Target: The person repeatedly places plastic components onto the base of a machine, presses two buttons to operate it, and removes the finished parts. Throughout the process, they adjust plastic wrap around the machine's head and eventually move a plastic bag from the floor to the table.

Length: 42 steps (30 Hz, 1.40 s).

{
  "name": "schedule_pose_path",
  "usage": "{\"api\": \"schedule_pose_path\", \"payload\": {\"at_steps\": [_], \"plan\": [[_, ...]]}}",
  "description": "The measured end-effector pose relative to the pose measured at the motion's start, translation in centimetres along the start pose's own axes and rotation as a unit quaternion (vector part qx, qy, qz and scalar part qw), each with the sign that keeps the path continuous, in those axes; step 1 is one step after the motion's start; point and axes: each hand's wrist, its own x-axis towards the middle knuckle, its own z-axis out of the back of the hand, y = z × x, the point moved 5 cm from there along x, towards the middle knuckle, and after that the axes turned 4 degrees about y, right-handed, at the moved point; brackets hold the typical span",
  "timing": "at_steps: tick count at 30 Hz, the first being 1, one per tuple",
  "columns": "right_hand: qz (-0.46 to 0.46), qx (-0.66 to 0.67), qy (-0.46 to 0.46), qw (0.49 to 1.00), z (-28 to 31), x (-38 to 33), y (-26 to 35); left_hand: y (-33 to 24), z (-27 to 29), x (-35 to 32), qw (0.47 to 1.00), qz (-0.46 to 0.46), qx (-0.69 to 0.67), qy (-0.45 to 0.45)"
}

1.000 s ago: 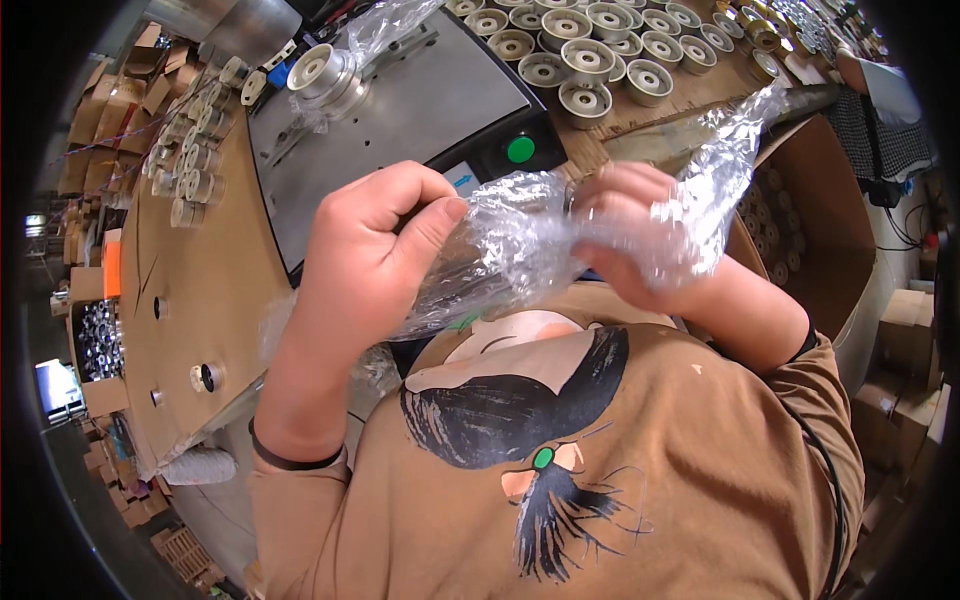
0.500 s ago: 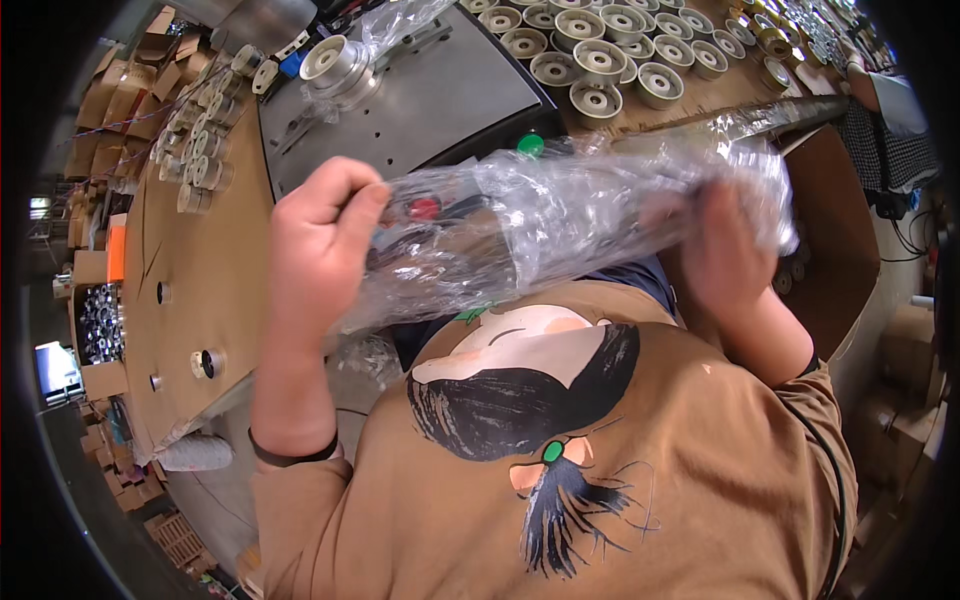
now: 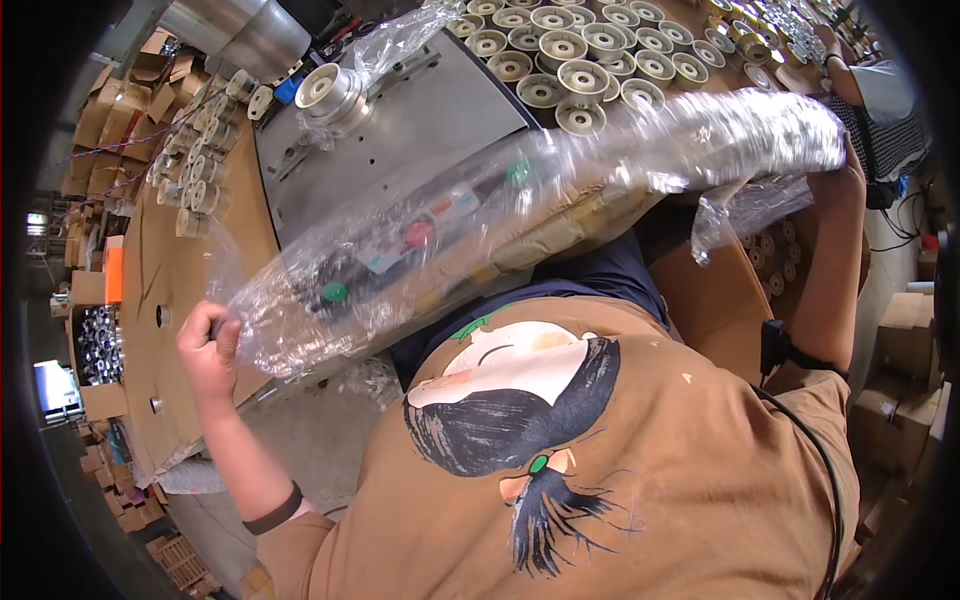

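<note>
A long clear plastic bag (image 3: 520, 200) is stretched out between my two hands, slanting from lower left to upper right above the workbench. My left hand (image 3: 208, 345) grips its lower left end in a closed fist. At the far right, my right hand (image 3: 838, 175) holds the upper end, mostly hidden behind the crumpled plastic. Through the bag I see a grey machine panel (image 3: 400, 130) with red and green buttons.
Several round metal spools (image 3: 565, 60) lie in rows at the top. One spool in plastic (image 3: 325, 90) sits on the machine. A cardboard-covered bench (image 3: 170, 290) with small spools is at left, a cardboard box (image 3: 730, 300) below right, stacked boxes at both edges.
My hands have pulled far apart, the left down and left, the right up and right, and the bunched plastic bag has been drawn out to full length.
</note>
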Motion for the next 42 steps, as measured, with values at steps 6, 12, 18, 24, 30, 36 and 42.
{"api": "schedule_pose_path", "payload": {"at_steps": [6, 12, 18, 24, 30, 36, 42], "plan": [[0.060, -0.099, -0.090, 0.989, 6.2, 1.4, 5.0, 2.7, 1.0, -1.1, 0.997, 0.002, 0.067, 0.035], [0.094, -0.169, -0.217, 0.957, -1.2, 1.9, 5.2, 2.1, 2.0, -1.0, 0.998, -0.006, 0.058, 0.028], [0.072, -0.210, -0.172, 0.960, 2.4, 4.0, 8.8, 2.0, 1.2, -1.1, 0.997, 0.046, 0.032, 0.060], [0.108, -0.268, -0.078, 0.954, 1.9, 2.6, 12.1, -1.4, -4.2, -5.1, 0.837, 0.080, 0.140, 0.523], [0.068, -0.084, -0.164, 0.981, -2.9, 3.5, 11.5, 2.8, -1.0, -6.6, 0.875, 0.057, 0.293, 0.380], [0.168, -0.084, -0.404, 0.895, 5.0, 5.4, 14.4, 13.2, 4.4, -8.1, 0.898, 0.250, 0.277, 0.233], [-0.055, -0.467, -0.046, 0.881, -10.0, 20.4, 0.6, 24.3, 9.5, -16.9, 0.918, 0.235, 0.270, 0.172]]}}
